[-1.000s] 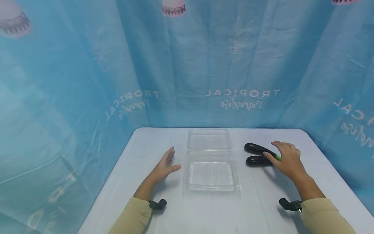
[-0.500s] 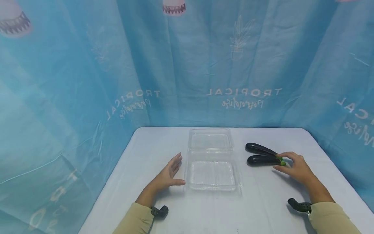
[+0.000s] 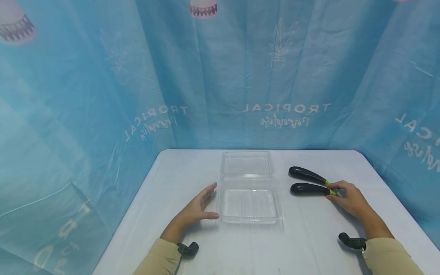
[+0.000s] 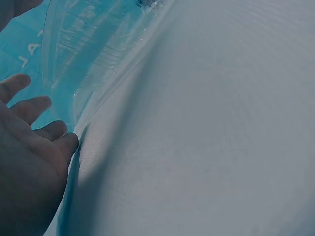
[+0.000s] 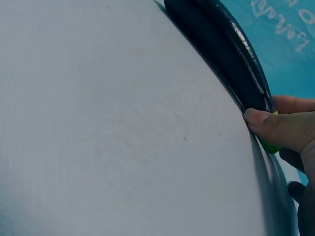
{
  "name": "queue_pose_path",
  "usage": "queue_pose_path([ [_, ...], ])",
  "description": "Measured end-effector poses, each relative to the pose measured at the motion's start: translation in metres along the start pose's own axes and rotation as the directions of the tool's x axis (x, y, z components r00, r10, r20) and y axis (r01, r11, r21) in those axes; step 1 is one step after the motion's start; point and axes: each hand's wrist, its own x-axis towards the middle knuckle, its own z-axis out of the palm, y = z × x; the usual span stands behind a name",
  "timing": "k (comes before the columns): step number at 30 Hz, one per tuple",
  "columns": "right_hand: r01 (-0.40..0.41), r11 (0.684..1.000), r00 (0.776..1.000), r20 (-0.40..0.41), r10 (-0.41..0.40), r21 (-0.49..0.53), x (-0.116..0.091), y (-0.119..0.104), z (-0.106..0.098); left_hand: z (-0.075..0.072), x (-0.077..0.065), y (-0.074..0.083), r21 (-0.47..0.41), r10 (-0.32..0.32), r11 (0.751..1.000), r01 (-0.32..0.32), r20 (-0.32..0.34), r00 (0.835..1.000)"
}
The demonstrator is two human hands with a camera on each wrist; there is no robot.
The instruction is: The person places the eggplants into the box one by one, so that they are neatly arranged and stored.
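Observation:
Two dark eggplants with green stem ends lie on the right side of the table. My right hand pinches the nearer eggplant at its stem end, between thumb and fingers. In the right wrist view the thumb presses beside the green cap of that eggplant. The farther eggplant lies just behind, its stem end close to my fingertips. A clear plastic clamshell box stands unfolded at the middle, lid away from me. My left hand is beside its left edge, fingers extended and holding nothing.
The table has a white cover and rounded far corners. A blue printed curtain hangs behind it and along both sides. Each wrist wears a black camera mount, such as the right one.
My right hand has come down and back to the stem end and now pinches the nearer eggplant. My left hand has shifted slightly right, closer to the box.

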Motion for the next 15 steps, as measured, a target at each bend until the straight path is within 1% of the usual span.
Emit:
queue_pose_path([
  [3,-0.016,1.000,1.000,0.008,0.016,-0.012,-0.0007,0.0020,-0.0005,0.0002,0.0001,-0.0002,-0.004,-0.005,1.000,0.005,0.009,1.000],
  [7,-0.047,0.999,0.999,0.008,0.047,-0.011,-0.0026,0.0028,-0.0020,0.0003,-0.0002,-0.0007,-0.013,0.021,1.000,-0.021,0.032,0.999],
  [10,-0.069,0.998,0.998,0.006,0.069,0.010,-0.0038,0.0031,-0.0029,0.0004,-0.0006,-0.0003,-0.011,0.037,0.999,-0.037,0.042,0.998],
  [12,-0.075,0.997,0.997,-0.001,0.075,0.024,-0.0044,0.0035,-0.0032,0.0005,-0.0010,0.0006,-0.005,0.031,1.000,-0.031,0.045,0.998],
  [15,-0.069,0.997,0.997,-0.020,0.069,0.034,-0.0055,0.0048,-0.0027,0.0011,-0.0016,0.0022,0.014,-0.003,1.000,0.003,0.041,0.999],
])
